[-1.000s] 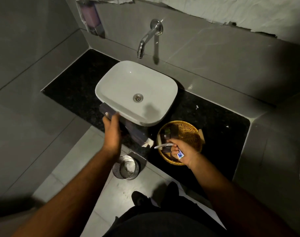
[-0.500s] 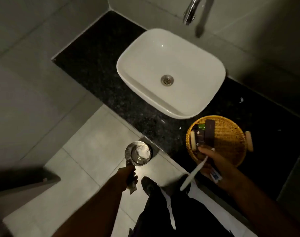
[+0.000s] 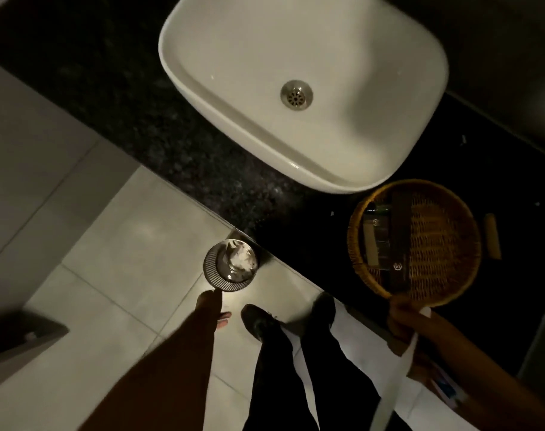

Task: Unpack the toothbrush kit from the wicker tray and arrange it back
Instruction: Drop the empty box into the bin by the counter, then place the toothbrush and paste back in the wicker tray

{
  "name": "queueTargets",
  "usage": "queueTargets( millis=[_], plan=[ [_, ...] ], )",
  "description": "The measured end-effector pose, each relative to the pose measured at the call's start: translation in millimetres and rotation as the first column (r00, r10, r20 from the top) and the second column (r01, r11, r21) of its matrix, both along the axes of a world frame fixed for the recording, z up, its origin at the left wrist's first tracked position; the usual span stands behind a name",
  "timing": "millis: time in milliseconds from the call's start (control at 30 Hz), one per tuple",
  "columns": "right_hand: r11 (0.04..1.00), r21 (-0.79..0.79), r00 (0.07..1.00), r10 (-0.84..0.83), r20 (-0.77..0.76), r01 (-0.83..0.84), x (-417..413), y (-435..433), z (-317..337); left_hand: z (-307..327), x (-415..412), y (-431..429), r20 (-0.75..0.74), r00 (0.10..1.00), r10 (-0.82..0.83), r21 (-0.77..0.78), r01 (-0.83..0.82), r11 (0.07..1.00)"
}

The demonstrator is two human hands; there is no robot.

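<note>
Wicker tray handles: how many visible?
2. One on the wicker tray's right side, outside the rim over the dark counter. The other on the left, showing just inside the rim beside the dark packets.

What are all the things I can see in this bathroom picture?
Basin: one, white, on the dark counter, metal drain in the middle.
Counter: one, black speckled.
Wicker tray: one, tan, on the counter right of the basin, dark packets on its left side.
Bin: one, metal, on the pale floor tiles, crumpled wrapper inside.
Toothbrush: one, white, in the right hand.
Shoes: two, dark, on the floor.
Left hand: lowered near the bin.
Right hand: at the tray's near rim, gripping the toothbrush.
</note>
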State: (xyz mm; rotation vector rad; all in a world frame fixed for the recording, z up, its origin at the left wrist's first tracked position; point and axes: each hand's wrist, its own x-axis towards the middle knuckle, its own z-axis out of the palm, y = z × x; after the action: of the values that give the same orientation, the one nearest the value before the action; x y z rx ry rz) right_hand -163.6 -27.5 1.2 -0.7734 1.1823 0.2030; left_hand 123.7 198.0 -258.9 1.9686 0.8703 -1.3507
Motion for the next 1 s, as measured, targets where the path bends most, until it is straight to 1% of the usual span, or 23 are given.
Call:
queueTargets(
  millis=[33, 67, 100, 133, 167, 200, 267, 300, 367, 400, 433, 467, 500, 533, 567, 600, 633, 700, 733, 833, 900, 1000],
  plan=[
    [0.999, 0.016, 0.998, -0.032, 0.045, 0.032, 3.2, -3.2, -1.3, 7.3, -3.5, 5.3, -0.006, 1.0, 0.004, 0.013, -0.004, 1.0],
    [0.997, 0.029, 0.997, -0.066, 0.032, 0.066, 11.5, -4.5, -3.9, 12.9, -11.0, 13.8, 0.011, 1.0, -0.027, 0.032, 0.027, 0.999],
    [0.99, 0.051, 0.99, -0.135, 0.04, 0.133, 13.0, -9.5, 2.1, 22.3, -18.3, 19.7, 0.07, 0.997, -0.032, 0.031, 0.03, 0.999],
    [0.984, 0.065, 0.986, -0.169, 0.016, 0.167, 20.2, -14.5, 11.7, 41.0, -23.1, 22.8, 0.128, 0.991, -0.039, 0.012, 0.038, 0.999],
    [0.978, 0.054, 0.979, -0.202, 0.0, 0.202, 26.8, -16.2, 2.5, 47.3, -30.2, 31.2, 0.222, 0.975, -0.033, 0.005, 0.033, 0.999],
    [0.973, 0.027, 0.974, -0.227, -0.025, 0.228, 29.0, -18.4, 1.1, 63.0, -32.8, 28.2, 0.333, 0.94, -0.079, 0.032, 0.072, 0.997],
    [0.959, -0.051, 0.957, -0.283, -0.062, 0.28, 34.0, -23.5, 2.8, 96.4, -39.1, 16.7, 0.539, 0.818, -0.203, 0.062, 0.202, 0.977],
    [0.947, -0.096, 0.949, -0.311, -0.052, 0.305, 33.3, -28.3, 8.1, 119.7, -45.9, 3.1, 0.629, 0.738, -0.244, 0.052, 0.274, 0.96],
    [0.924, -0.159, 0.932, -0.36, -0.05, 0.348, 30.9, -37.4, 18.0, 172.5, -60.7, -29.5, 0.732, 0.622, -0.277, -0.032, 0.438, 0.899],
    [0.919, -0.182, 0.931, -0.363, -0.049, 0.349, 28.8, -42.2, 22.4, 196.2, -70.0, -47.9, 0.77, 0.567, -0.291, -0.091, 0.55, 0.83],
    [0.924, -0.177, 0.936, -0.351, -0.036, 0.34, 28.2, -46.2, 20.0, 213.0, -77.1, -63.8, 0.801, 0.518, -0.3, -0.155, 0.663, 0.733],
    [0.934, -0.186, 0.948, -0.316, -0.036, 0.304, 28.2, -49.5, 24.2, 231.2, -86.5, -82.7, 0.808, 0.494, -0.322, -0.225, 0.762, 0.607],
    [0.941, -0.198, 0.958, -0.286, -0.032, 0.274, 28.7, -52.8, 29.4, 245.2, -96.2, -101.2, 0.788, 0.497, -0.363, -0.304, 0.827, 0.473],
    [0.944, -0.208, 0.964, -0.266, -0.021, 0.256, 27.7, -56.1, 34.2, 258.0, -104.7, -120.6, 0.766, 0.482, -0.425, -0.354, 0.868, 0.347],
    [0.947, -0.198, 0.965, -0.263, -0.019, 0.255, 27.0, -59.8, 36.5, 269.4, -113.5, -139.6, 0.745, 0.465, -0.479, -0.391, 0.885, 0.251],
    [0.947, -0.195, 0.965, -0.261, -0.005, 0.255, 27.4, -63.2, 39.8, 275.5, -122.1, -156.5, 0.718, 0.464, -0.519, -0.425, 0.883, 0.202],
    [0.947, -0.196, 0.966, -0.258, 0.014, 0.256, 26.7, -67.3, 44.6, 279.2, -132.1, -171.6, 0.675, 0.493, -0.549, -0.474, 0.86, 0.189],
    [0.934, -0.189, 0.953, -0.3, 0.048, 0.304, 23.1, -77.9, 49.4, 282.4, -151.0, -195.7, 0.554, 0.6, -0.577, -0.58, 0.775, 0.25],
    [0.922, -0.211, 0.945, -0.322, 0.048, 0.325, 20.7, -84.1, 48.9, 282.9, -157.1, -204.7, 0.516, 0.627, -0.584, -0.594, 0.753, 0.282],
    [0.892, -0.281, 0.934, -0.353, 0.057, 0.354, 11.0, -100.4, 47.4, 276.5, -168.2, -223.0, 0.482, 0.668, -0.567, -0.568, 0.731, 0.378],
    [0.869, -0.328, 0.923, -0.385, 0.027, 0.372, 1.6, -111.8, 41.5, 268.6, -172.7, -232.4, 0.446, 0.703, -0.555, -0.576, 0.699, 0.423],
    [0.831, -0.268, 0.865, -0.501, 0.02, 0.487, -7.7, -126.3, 26.8, 264.2, -175.5, -245.4, 0.378, 0.771, -0.512, -0.594, 0.627, 0.504]
  ],
)
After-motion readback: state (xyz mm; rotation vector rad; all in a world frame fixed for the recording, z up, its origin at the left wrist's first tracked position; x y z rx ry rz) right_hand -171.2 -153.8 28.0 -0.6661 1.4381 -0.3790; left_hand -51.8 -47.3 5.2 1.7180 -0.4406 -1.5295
